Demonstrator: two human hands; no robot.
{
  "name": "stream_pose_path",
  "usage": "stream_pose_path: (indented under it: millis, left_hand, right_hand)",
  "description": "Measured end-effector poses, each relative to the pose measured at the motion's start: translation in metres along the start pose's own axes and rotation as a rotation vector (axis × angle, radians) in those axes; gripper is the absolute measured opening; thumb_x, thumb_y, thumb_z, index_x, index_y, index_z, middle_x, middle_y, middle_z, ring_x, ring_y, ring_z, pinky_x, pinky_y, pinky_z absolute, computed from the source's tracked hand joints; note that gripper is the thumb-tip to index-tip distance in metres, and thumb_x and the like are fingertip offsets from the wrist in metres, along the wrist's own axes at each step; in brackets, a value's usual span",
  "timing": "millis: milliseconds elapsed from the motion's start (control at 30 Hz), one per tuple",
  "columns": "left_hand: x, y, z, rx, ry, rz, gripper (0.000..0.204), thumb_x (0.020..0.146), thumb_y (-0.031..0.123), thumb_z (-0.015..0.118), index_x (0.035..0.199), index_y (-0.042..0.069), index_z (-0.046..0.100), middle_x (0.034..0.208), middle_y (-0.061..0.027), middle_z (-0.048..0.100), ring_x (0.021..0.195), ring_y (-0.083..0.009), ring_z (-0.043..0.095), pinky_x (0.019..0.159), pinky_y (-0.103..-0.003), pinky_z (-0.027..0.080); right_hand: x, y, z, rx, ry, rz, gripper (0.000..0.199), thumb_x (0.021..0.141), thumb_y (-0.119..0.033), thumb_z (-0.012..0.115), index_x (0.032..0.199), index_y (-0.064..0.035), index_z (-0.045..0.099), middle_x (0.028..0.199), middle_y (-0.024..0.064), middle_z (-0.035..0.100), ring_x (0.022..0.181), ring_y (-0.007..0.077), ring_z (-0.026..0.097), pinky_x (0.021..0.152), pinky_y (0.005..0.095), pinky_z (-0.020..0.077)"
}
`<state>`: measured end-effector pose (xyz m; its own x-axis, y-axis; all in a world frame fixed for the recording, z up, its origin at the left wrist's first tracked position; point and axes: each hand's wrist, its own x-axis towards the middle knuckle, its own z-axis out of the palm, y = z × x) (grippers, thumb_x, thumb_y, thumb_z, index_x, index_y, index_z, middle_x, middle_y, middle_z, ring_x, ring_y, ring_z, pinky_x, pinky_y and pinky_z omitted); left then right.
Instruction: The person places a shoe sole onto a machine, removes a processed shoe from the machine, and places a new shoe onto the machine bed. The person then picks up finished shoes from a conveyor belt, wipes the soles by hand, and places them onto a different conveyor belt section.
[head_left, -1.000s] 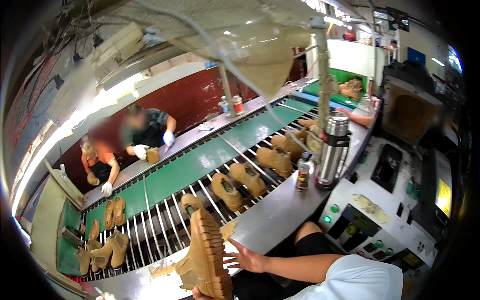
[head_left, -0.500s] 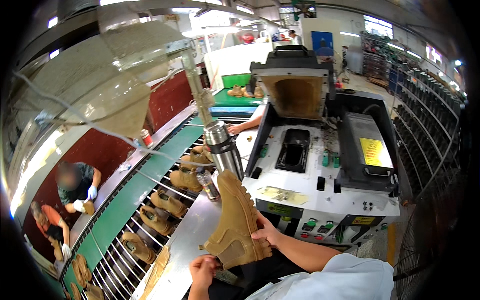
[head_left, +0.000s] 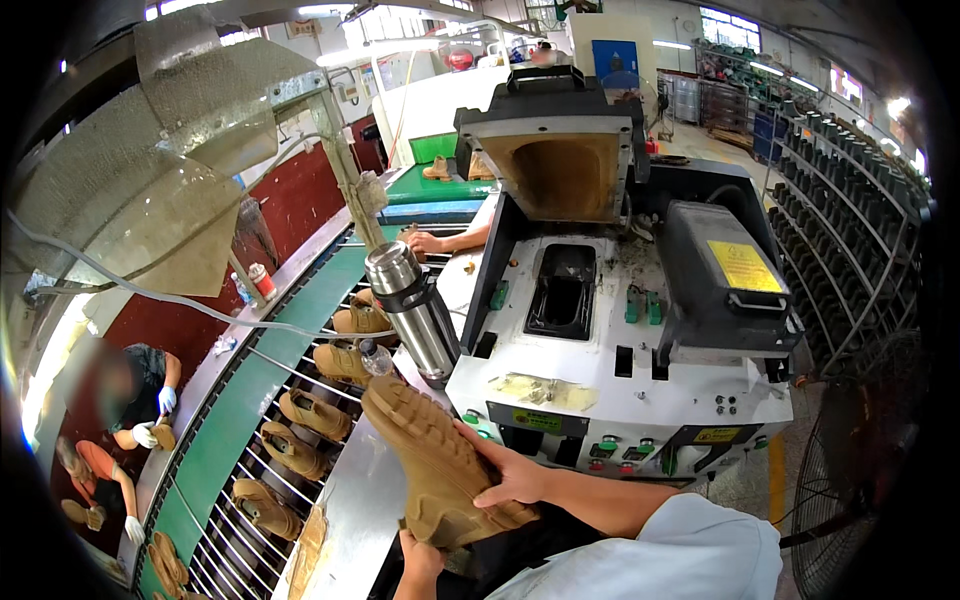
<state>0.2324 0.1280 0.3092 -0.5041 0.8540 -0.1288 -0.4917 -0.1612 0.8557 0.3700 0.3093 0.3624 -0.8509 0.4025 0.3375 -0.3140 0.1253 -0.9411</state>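
A tan suede boot (head_left: 436, 482) is held up in front of me, its toe pointing away to the upper left and its lugged sole turned partly upward. My right hand (head_left: 508, 478) grips it from the right, fingers along the sole edge and thumb on the upper. At the boot's near lower end, my left hand (head_left: 421, 560) is closed on the upper beside a small tab. The left fingertips are partly hidden by the boot.
A press machine (head_left: 560, 345) with its lid raised stands ahead right. A steel thermos (head_left: 414, 315) and a bottle (head_left: 376, 358) stand beyond the boot. Several boots (head_left: 292, 450) lie on the roller conveyor (head_left: 225, 497) at left. Another person's hand (head_left: 428, 242) reaches over its far end.
The boot has rolled and lowered, so its tread now shows more. My left hand has closed in against the boot's upper. My right hand keeps its grip. The view has shifted slightly.
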Motion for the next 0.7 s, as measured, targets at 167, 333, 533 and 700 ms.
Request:
stream_pose_path:
  millis: [167,333,533,700]
  left_hand:
    - [0.015,0.009,0.001,0.058,-0.267,-0.121,0.063,0.097,0.041,0.047,0.145,0.004,0.028,0.142,-0.0125,0.042,0.127,-0.0290,0.046,0.102,-0.045,0.043]
    - [0.051,0.005,0.005,0.099,-0.296,-0.089,0.054,0.099,0.033,0.044,0.143,0.004,0.031,0.140,-0.0119,0.044,0.123,-0.0273,0.050,0.101,-0.041,0.043]
    - [0.074,-0.025,0.022,0.160,-0.099,0.137,0.033,0.097,0.013,0.049,0.126,-0.002,0.047,0.118,-0.0110,0.059,0.106,-0.0195,0.060,0.084,-0.031,0.050]
    - [0.049,-0.039,-0.038,0.504,-0.242,-0.232,0.021,0.096,0.012,0.054,0.099,-0.007,0.064,0.082,-0.0136,0.068,0.074,-0.0209,0.068,0.071,-0.033,0.056]
  right_hand:
    - [0.021,0.001,0.002,-0.042,-0.045,0.049,0.109,0.072,-0.022,0.078,0.153,-0.0120,0.005,0.137,0.0143,0.041,0.127,0.0240,0.038,0.109,0.0333,0.0253]
    - [0.025,0.011,-0.022,0.155,0.100,0.038,0.115,0.066,-0.017,0.086,0.152,-0.0102,0.010,0.147,0.0124,0.033,0.131,0.0208,0.037,0.109,0.0377,0.0278]
    - [0.019,0.007,-0.084,0.230,0.497,0.123,0.118,0.055,-0.004,0.086,0.151,-0.0119,0.019,0.122,0.0096,0.051,0.112,0.0220,0.051,0.096,0.0351,0.0420]
    - [0.052,-0.028,-0.170,-0.248,0.884,0.086,0.105,0.059,-0.005,0.082,0.148,-0.0038,0.025,0.138,0.0145,0.047,0.124,0.0258,0.048,0.103,0.0343,0.0382]
